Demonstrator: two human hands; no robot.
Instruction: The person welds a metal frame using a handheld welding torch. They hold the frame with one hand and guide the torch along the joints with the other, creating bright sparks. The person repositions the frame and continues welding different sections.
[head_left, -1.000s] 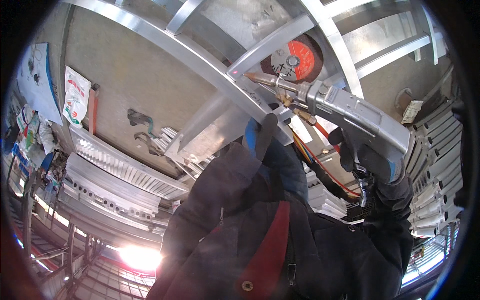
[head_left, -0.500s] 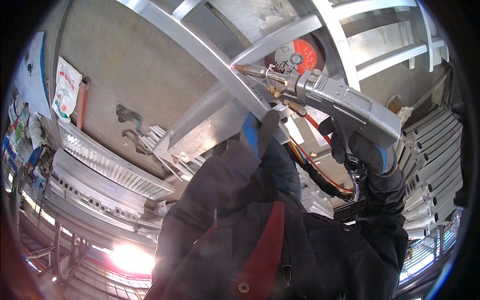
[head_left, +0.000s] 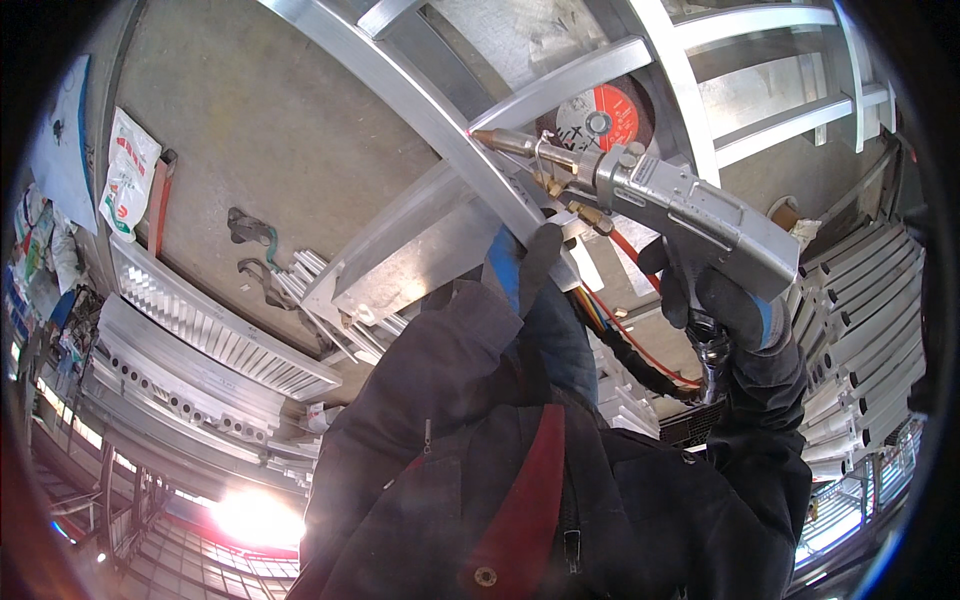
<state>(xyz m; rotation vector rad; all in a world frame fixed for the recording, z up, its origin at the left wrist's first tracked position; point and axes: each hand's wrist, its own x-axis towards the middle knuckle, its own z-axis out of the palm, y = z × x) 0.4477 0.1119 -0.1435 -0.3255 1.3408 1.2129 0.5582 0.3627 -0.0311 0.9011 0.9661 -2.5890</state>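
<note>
Torch (head_left: pixel 700 205) has neared the rail (head_left: pixel 400 93); right hand (head_left: pixel 728 300) grips it; left hand (head_left: pixel 537 257), grip unclear; grinding disc (head_left: pixel 618 108) beyond.

White bag (head_left: pixel 129 172) beside a red bar (head_left: pixel 161 205) at left; stacked metal tubes (head_left: pixel 872 318) at right

Grey-brown floor (head_left: pixel 290 130), bright white glare (head_left: pixel 258 518) at lower left, gridded panels (head_left: pixel 205 560) beneath.

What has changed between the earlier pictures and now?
The silver tool shifted left, its nozzle now close to where the crossbar meets the long rail. No grip visibly changed: right hand still holds the tool, left hand stays by the rail.
</note>
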